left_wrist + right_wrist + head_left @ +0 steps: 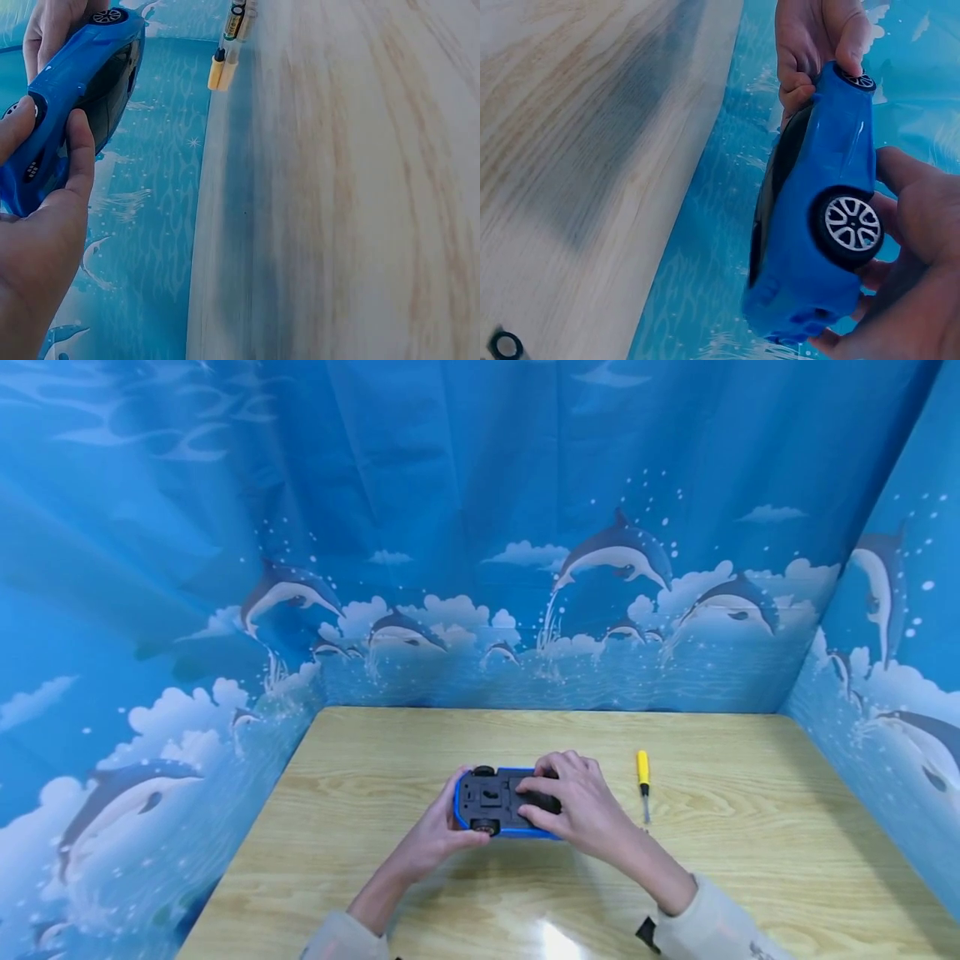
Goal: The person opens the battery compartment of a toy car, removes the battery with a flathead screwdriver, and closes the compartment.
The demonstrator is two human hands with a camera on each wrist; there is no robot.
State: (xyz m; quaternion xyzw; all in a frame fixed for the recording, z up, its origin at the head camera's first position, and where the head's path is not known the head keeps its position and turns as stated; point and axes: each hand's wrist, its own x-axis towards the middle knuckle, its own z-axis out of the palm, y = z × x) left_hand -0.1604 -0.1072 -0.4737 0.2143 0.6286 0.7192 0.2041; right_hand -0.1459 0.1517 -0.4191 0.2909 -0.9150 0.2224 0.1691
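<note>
A blue toy car (507, 802) is held above the table, its black underside facing up in the head view. My left hand (442, 827) grips its left end, with the thumb beside a wheel (484, 827). My right hand (581, 797) is at the other end, fingers bent and fingertips on the underside. In the right wrist view, the right hand (922, 232) reaches behind the car (810, 195) close to a silver-spoked wheel (852, 223). The left wrist view shows the left thumb and a finger on either side of the body (64, 97).
A screwdriver with a yellow handle (642, 767) lies on the wooden table (360, 760), right of the car. Tiny bits sit near its tip. A small dark ring (507, 345) shows in the right wrist view. Dolphin-print blue curtains (465, 527) surround the table.
</note>
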